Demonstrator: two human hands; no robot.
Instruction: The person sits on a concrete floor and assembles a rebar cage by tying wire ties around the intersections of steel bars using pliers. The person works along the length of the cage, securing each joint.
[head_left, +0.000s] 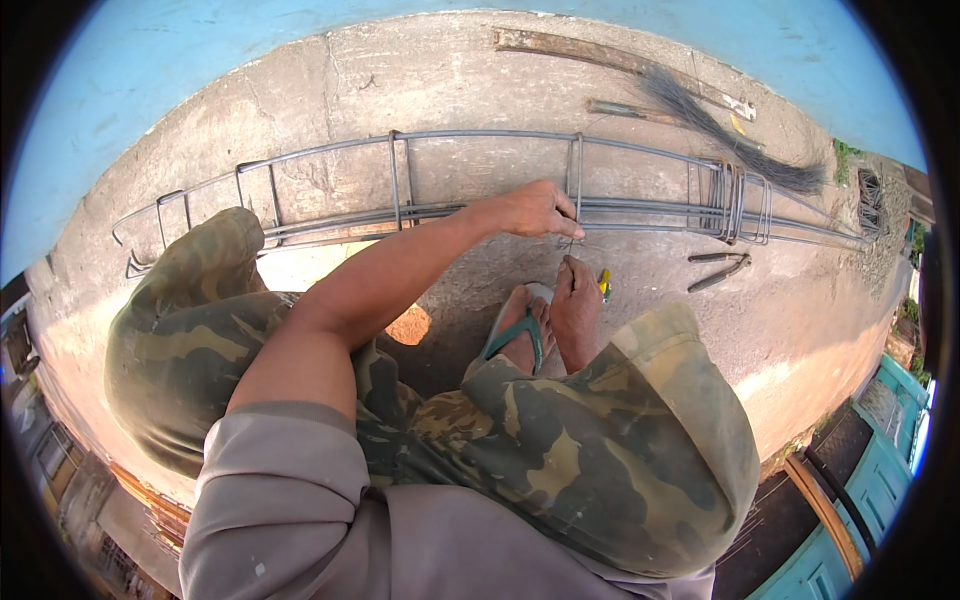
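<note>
A long rebar cage (480, 133) lies on the concrete in front of me, with bent stirrups (393, 180) standing along its bars. My left hand (540, 210) reaches to its near bars beside one upright stirrup (575, 170), fingers pinched on a thin tie wire (571, 246). Just nearer to me, my right hand (577, 300) is closed with thumb and fingertips at the wire's lower end. My right wrist comes out past my right knee, next to my foot in a green-strapped flip-flop (522, 330).
Pincers (718, 271) lie right of my hands, and a small yellow-and-black object (605, 284) is beside my right hand. Several stirrups (730, 200) are bunched at the cage's right. Behind it lie a bundle of thin wires (735, 135) and a wooden strip (600, 54).
</note>
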